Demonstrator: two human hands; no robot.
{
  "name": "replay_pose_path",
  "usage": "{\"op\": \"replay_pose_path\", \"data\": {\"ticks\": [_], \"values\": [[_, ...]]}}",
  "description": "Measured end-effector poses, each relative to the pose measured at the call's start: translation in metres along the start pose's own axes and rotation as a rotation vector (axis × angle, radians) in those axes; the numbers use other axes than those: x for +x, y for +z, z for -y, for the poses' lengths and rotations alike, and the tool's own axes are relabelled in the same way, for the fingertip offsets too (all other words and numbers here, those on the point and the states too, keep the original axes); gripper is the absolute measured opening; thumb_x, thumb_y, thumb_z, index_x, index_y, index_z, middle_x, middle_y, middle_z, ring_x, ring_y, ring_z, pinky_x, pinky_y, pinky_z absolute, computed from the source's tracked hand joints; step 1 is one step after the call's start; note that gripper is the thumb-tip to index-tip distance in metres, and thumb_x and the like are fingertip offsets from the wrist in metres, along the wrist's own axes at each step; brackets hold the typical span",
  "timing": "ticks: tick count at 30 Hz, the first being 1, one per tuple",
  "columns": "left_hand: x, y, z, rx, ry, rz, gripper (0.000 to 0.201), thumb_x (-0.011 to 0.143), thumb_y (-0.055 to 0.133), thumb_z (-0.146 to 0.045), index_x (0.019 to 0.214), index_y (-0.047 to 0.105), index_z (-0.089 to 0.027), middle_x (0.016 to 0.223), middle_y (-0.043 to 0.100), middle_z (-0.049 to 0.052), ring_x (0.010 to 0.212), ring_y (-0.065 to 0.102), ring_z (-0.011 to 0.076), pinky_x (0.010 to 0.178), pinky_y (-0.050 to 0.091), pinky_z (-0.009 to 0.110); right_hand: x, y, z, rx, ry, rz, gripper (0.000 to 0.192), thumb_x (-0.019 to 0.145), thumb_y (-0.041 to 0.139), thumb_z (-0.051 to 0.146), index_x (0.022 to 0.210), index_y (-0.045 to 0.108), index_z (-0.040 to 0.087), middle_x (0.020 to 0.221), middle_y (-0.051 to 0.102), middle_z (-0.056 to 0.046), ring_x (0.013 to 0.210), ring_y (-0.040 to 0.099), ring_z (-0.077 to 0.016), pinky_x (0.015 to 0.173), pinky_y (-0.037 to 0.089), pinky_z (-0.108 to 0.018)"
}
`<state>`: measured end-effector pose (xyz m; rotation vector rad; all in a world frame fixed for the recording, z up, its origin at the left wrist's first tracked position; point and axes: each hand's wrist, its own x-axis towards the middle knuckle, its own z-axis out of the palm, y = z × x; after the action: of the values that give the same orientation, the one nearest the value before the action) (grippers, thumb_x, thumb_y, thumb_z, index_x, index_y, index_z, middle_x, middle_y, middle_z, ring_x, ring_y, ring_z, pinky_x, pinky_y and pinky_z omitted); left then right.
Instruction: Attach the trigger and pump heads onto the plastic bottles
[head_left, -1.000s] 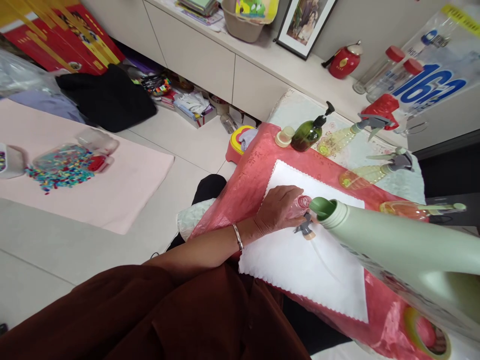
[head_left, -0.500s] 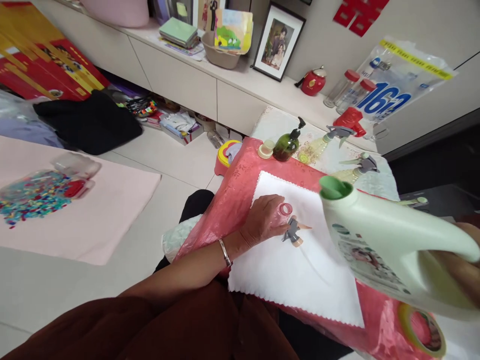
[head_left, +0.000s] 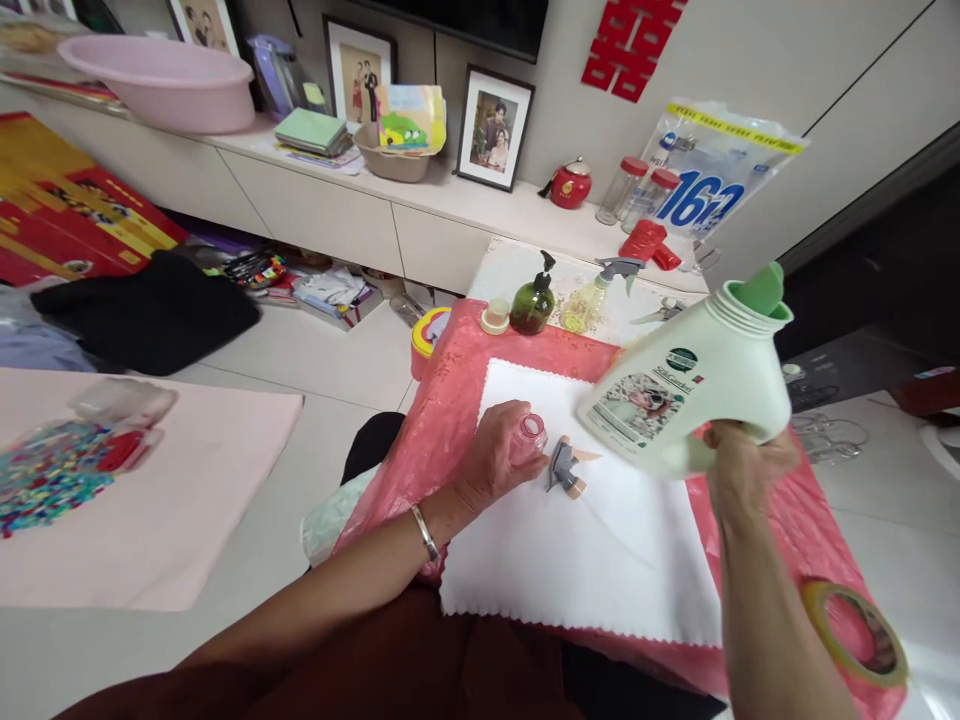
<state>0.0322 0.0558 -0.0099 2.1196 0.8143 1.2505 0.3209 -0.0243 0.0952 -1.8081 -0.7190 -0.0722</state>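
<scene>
A printed label with a round dark logo and a picture is seen on the pale green jug; its small writing cannot be read. "162" in blue is shown on the plastic bag behind. A dark green pump bottle and a spray bottle stand beyond the white cloth on the surface. The jug is gripped from below by the closed fingers of the right hand, held up and tilted. A small pink bottle is clasped by the left hand, with a grey spray nozzle lying just beside the fingers.
</scene>
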Motion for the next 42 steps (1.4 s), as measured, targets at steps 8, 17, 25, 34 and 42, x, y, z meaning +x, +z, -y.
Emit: {"op": "replay_pose_path", "data": {"ticks": [8, 17, 25, 34, 42], "values": [[-0.002, -0.002, 0.003, 0.045, 0.059, -0.03, 0.072, 0.085, 0.07, -0.06, 0.14, 0.04, -0.025, 0.127, 0.061, 0.013, 0.12, 0.064, 0.031, 0.1, 0.054, 0.053, -0.01, 0.031, -0.031, 0.108, 0.092, -0.044, 0.032, 0.062, 0.062, 0.047, 0.071, 0.046, 0.02, 0.062, 0.045, 0.003, 0.055, 0.043, -0.0125, 0.05, 0.039, -0.026], [-0.001, -0.005, 0.002, 0.043, 0.064, -0.033, 0.077, 0.083, 0.071, -0.064, 0.144, 0.039, -0.028, 0.129, 0.059, 0.013, 0.121, 0.062, 0.031, 0.101, 0.055, 0.055, -0.024, -0.002, -0.039, -0.086, 0.145, 0.15, 0.049, 0.061, 0.07, 0.055, 0.09, 0.069, 0.015, 0.088, 0.066, -0.005, 0.078, 0.06, -0.0205, 0.072, 0.048, -0.033], [-0.003, -0.005, 0.004, 0.06, -0.001, -0.007, 0.08, 0.075, 0.081, -0.057, 0.138, 0.044, -0.023, 0.129, 0.059, 0.013, 0.122, 0.061, 0.0302, 0.105, 0.054, 0.05, -0.112, -0.028, -0.025, -0.295, -0.073, 0.16, 0.05, 0.089, 0.055, 0.055, 0.113, 0.069, 0.014, 0.1, 0.066, -0.01, 0.081, 0.063, -0.0198, 0.072, 0.055, -0.033], [-0.001, -0.005, 0.003, 0.081, -0.031, 0.027, 0.081, 0.075, 0.081, -0.057, 0.138, 0.043, -0.022, 0.131, 0.059, 0.015, 0.123, 0.062, 0.0323, 0.106, 0.054, 0.056, -0.156, 0.013, 0.008, -0.646, -0.298, 0.666, 0.011, 0.089, 0.064, 0.021, 0.097, 0.069, 0.015, 0.097, 0.061, -0.013, 0.096, 0.054, -0.0284, 0.073, 0.045, -0.034], [-0.002, -0.005, 0.003, 0.102, 0.013, 0.016, 0.081, 0.079, 0.076, -0.063, 0.14, 0.04, -0.023, 0.131, 0.059, 0.015, 0.125, 0.061, 0.031, 0.106, 0.054, 0.055, -0.153, 0.01, 0.015, -0.727, -0.253, 0.719, 0.009, 0.085, 0.071, 0.021, 0.091, 0.07, 0.015, 0.092, 0.063, -0.009, 0.095, 0.057, -0.0272, 0.067, 0.041, -0.031]]}}
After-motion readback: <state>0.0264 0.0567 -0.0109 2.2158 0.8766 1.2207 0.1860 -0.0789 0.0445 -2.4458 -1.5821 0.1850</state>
